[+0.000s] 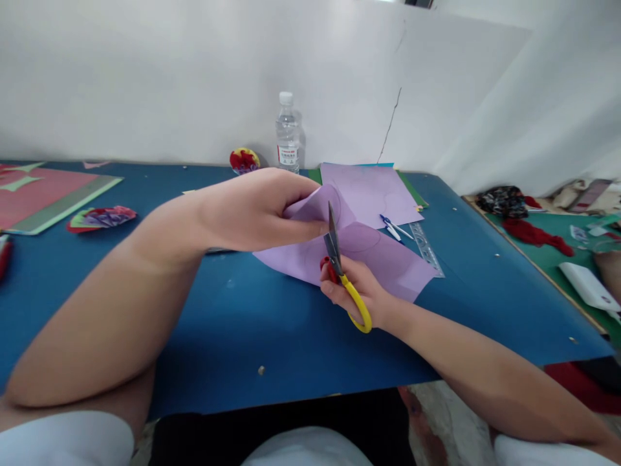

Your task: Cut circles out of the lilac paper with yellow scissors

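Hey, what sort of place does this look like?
Probably a craft room or small workshop. The right hand holds scissors at a purple sheet marked with drawn curves, and a clear ruler and pens lie on the blue table.

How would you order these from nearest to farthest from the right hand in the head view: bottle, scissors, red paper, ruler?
From the right hand:
1. Scissors: held in it.
2. Ruler: just beyond, to its right.
3. Bottle: at the back, by the wall.
4. Red paper: far left.
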A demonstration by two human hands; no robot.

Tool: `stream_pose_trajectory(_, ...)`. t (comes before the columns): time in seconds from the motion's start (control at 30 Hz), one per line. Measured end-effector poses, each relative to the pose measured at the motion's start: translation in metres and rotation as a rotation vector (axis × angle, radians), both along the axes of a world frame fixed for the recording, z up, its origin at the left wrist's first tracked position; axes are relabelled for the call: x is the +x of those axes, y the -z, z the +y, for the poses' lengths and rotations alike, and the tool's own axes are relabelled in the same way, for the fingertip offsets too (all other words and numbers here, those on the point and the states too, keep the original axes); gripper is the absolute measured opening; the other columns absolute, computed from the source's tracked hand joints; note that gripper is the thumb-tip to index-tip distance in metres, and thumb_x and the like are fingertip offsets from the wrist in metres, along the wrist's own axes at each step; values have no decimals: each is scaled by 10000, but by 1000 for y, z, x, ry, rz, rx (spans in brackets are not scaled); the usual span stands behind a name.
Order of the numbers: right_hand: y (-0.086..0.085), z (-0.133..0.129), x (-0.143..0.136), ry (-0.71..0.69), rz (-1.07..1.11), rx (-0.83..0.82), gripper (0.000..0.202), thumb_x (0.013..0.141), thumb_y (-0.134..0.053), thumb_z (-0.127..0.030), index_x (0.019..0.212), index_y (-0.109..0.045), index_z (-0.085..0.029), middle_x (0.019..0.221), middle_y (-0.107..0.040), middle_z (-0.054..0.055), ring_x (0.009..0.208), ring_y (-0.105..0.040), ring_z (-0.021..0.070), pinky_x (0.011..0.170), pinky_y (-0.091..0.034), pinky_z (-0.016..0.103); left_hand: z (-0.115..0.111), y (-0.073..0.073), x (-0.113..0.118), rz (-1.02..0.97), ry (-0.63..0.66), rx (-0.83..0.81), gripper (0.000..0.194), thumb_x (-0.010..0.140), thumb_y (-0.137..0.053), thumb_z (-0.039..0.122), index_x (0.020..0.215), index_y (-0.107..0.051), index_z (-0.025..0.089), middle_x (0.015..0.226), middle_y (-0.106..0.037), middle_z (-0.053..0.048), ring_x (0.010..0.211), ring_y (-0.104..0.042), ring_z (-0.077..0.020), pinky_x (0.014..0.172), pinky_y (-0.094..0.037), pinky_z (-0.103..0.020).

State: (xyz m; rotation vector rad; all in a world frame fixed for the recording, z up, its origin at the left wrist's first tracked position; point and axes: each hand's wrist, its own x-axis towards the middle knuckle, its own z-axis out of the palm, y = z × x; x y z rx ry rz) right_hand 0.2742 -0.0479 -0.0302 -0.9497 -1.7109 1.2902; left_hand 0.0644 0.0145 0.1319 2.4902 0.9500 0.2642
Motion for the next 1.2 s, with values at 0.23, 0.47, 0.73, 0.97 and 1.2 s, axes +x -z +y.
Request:
stream_pose_trajectory(0.23, -3, -1, 0, 22, -4, -3, 413, 906, -742, -590, 863, -546, -230, 737, -565, -21, 599, -492, 135, 581, -445, 299, -2, -1, -3, -18, 43, -36, 302, 975, -563, 357, 935, -750, 123, 647, -454, 38, 587, -402, -100, 514, -325, -234)
stream_pose_trajectory(0.47, -3, -1, 0, 18, -13, -15, 390, 901, -743, -561, 865, -545, -227, 737, -579, -17, 602, -502, 136, 587, -450, 301, -7, -4, -3, 13, 38, -49, 314, 1032, -535, 324, 1025, -759, 104, 655, -484, 50, 612, -374, -89, 543, -306, -244)
stream_pose_trajectory(0.73, -1, -1, 0, 27, -24, -13, 379, 905, -743, -553, 875, -550, -229, 738, -581, -21, 602, -502, 137, 582, -442, 299, -4, -2, -3, -24, 24, -56, 268, 974, -558, 317, 872, -721, 131, 657, -429, 50, 584, -372, -83, 514, -306, -230)
stream_pose_trajectory(0.97, 3, 0, 1, 21, -22, -3, 373, 926, -736, -552, 888, -559, -226, 752, -602, -13, 615, -514, 140, 591, -444, 300, -1, 0, -1, 8, -8, -44, 252, 989, -584, 329, 882, -724, 149, 643, -433, 50, 573, -378, -85, 514, -289, -221)
stream_pose_trajectory(1.2, 4, 1, 4, 23, -61, 11, 375, 946, -724, -573, 907, -564, -237, 757, -620, -8, 641, -559, 164, 605, -463, 316, 2, 2, -2, -5, 9, -13, 284, 971, -586, 386, 877, -730, 161, 652, -435, 36, 585, -379, -104, 526, -287, -247)
